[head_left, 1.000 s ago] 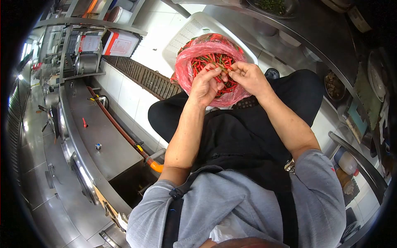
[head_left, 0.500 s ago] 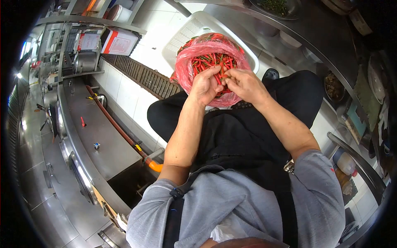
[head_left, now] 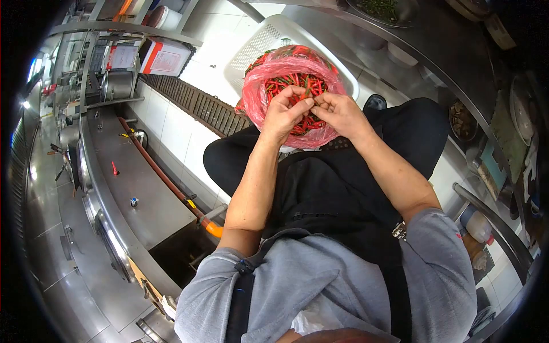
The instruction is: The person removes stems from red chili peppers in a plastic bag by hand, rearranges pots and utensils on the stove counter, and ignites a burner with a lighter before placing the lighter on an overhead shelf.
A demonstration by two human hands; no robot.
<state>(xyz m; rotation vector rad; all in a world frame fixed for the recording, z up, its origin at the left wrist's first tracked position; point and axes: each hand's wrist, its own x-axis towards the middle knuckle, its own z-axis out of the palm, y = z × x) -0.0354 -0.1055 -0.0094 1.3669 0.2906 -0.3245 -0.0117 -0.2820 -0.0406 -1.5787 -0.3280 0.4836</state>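
A pink plastic bag [head_left: 254, 86] full of red chili peppers [head_left: 278, 86], some with green stems, stands open at the near end of a white perforated basket [head_left: 246, 57]. Over the bag's mouth, my left hand [head_left: 283, 114] is closed in a pinch around a chili pepper between thumb and fingers. Close beside it on the right, my right hand [head_left: 342, 116] has its fingers bent together near the same pepper. What those fingertips grip is too small to make out.
Steel counters [head_left: 137, 183] with an orange hose run along the left, beside a floor drain grate [head_left: 194, 103]. At the upper right is a steel table [head_left: 434, 51] holding a bowl of green pieces [head_left: 380, 8]. My bent legs flank the bag.
My left thumb and fingers have closed into a pinch on a pepper, where they were more spread. My right hand has shifted slightly and its fingers have turned.
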